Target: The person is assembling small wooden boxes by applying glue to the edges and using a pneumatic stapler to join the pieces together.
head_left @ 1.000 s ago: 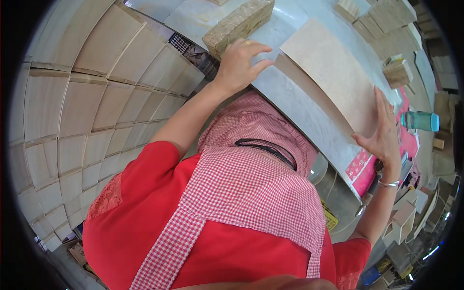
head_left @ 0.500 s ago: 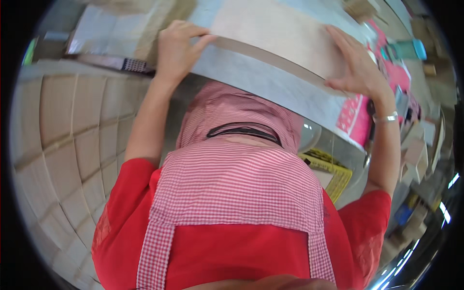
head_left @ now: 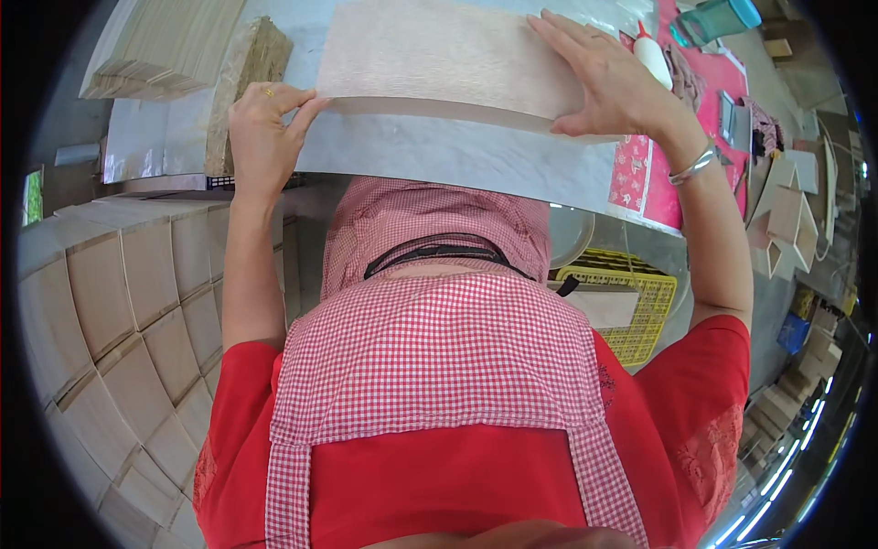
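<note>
A pale, flat-topped wooden box (head_left: pixel 448 55) lies on the bluish-white worktable (head_left: pixel 402 146), its narrow near side facing me. At its near left corner my left hand (head_left: pixel 265 133) pinches the edge between thumb and forefinger. My right hand (head_left: pixel 617 87) spans the right end, fingers spread over the far part and thumb against the near corner. A rough-edged chipboard block (head_left: pixel 245 91) stands just left of my left hand. Beyond my right hand is a white glue bottle (head_left: pixel 651 59) with a red tip. The box's underside is hidden.
Stacked thin wooden panels (head_left: pixel 165 46) stand at the far left. Wooden boxes (head_left: pixel 137 329) are piled on the left below table height. On the right are a pink patterned cloth (head_left: pixel 654 183) and a teal bottle (head_left: pixel 718 20). A yellow crate (head_left: pixel 645 320) sits under the table.
The view has shifted and sharpened. The box now lies straighter across the picture, where before it slanted down to the right. Both hands keep their places at its ends.
</note>
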Available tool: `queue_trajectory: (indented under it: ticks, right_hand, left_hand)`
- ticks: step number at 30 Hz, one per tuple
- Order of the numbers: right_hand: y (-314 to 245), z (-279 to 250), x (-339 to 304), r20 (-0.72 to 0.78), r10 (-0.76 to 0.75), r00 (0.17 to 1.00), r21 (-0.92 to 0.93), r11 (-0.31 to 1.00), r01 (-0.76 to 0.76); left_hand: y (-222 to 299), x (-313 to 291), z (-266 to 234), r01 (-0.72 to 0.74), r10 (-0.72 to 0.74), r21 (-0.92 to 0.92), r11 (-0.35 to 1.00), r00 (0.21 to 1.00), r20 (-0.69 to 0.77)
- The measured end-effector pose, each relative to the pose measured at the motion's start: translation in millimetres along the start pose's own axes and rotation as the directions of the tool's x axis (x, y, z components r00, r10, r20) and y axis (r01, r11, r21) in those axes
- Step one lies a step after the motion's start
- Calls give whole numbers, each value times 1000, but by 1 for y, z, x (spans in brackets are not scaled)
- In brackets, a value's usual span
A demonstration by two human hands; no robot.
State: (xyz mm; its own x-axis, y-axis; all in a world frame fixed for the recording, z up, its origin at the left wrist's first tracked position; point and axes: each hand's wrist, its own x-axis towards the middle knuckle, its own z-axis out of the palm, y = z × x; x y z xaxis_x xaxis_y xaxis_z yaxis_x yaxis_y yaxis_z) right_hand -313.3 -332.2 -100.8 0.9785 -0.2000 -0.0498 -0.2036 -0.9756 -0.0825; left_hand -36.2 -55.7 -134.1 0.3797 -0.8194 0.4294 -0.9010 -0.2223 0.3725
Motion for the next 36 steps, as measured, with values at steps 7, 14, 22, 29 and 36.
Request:
queue_trajectory:
  ticks: [7,14,22,29,36]
  right_hand:
    - [7,-1,-46,-370,237,898,343,933,-105]
    - [-18,31,-111,-330,555,763,463,800,-382]
    - [-29,34,-101,-311,600,737,486,767,-419]
    - [-11,20,-97,-3,641,768,608,611,-508]
    - [-27,31,-97,-187,641,744,470,724,-506]
  left_hand:
    - [-5,-1,-2,-6,6,13,1000,1000,20]
    - [-7,4,0,-73,72,33,997,997,28]
    - [-6,5,-1,-75,73,34,997,996,45]
    - [-4,5,0,3,2,-70,998,998,69]
    - [-1,5,-5,-98,82,217,971,993,79]
